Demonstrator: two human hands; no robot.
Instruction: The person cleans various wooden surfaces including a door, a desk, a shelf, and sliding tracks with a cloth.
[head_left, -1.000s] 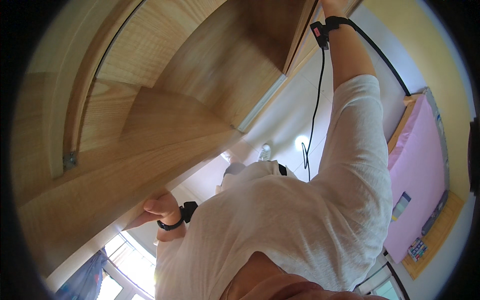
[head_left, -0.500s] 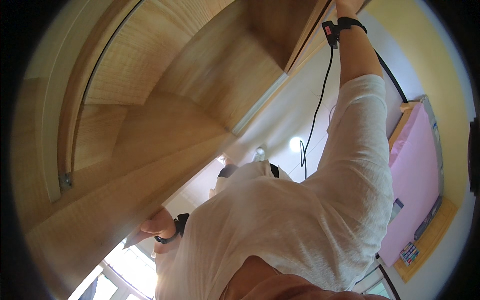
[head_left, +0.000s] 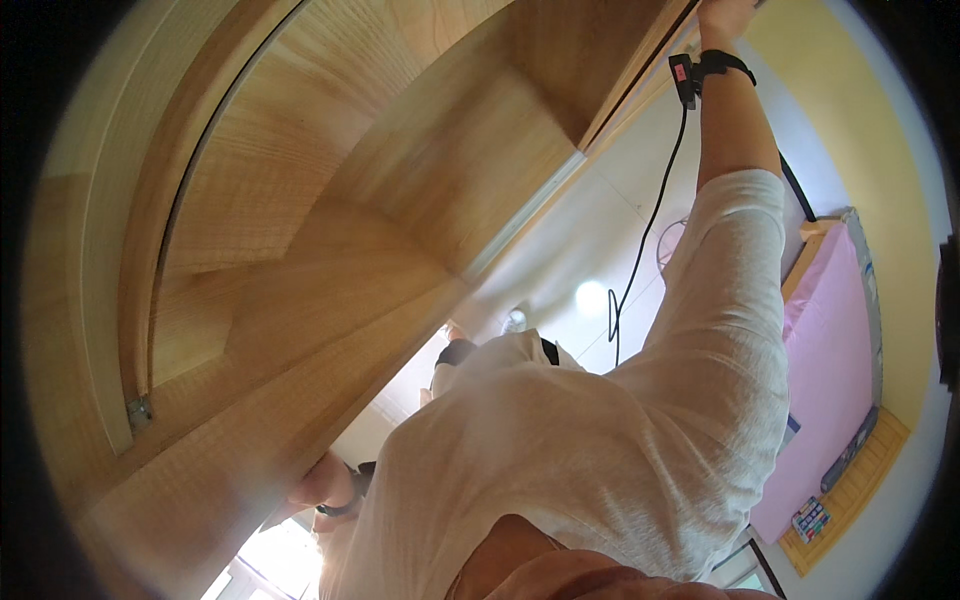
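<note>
A light wood cabinet (head_left: pixel 440 180) with its inside showing fills the upper left. Along the lower left runs a wooden panel (head_left: pixel 200 480), perhaps its door, with a small metal fitting (head_left: pixel 139 410) near one end. My left hand (head_left: pixel 325 487) is at this panel's edge, blurred and partly hidden behind it, so its grip does not show. My right arm reaches up, and my right hand (head_left: pixel 727 18) is beside the cabinet's far edge at the top of the picture. Its fingers are largely cut off. Each wrist wears a black strap, the right one with a small black device (head_left: pixel 683 80).
A black cable (head_left: pixel 652 215) hangs from the right wrist device. Right of me stands a wooden bed (head_left: pixel 855 490) with a pink sheet (head_left: pixel 825 370), and a small multicoloured pack (head_left: pixel 811 518) lies near its end. Light tiled floor (head_left: pixel 570 250) shows between cabinet and arm.
The wooden panel's edge now covers more of my left hand, which sits slightly lower in view. My right hand has shifted a little to the right. The whole view has turned slightly.
</note>
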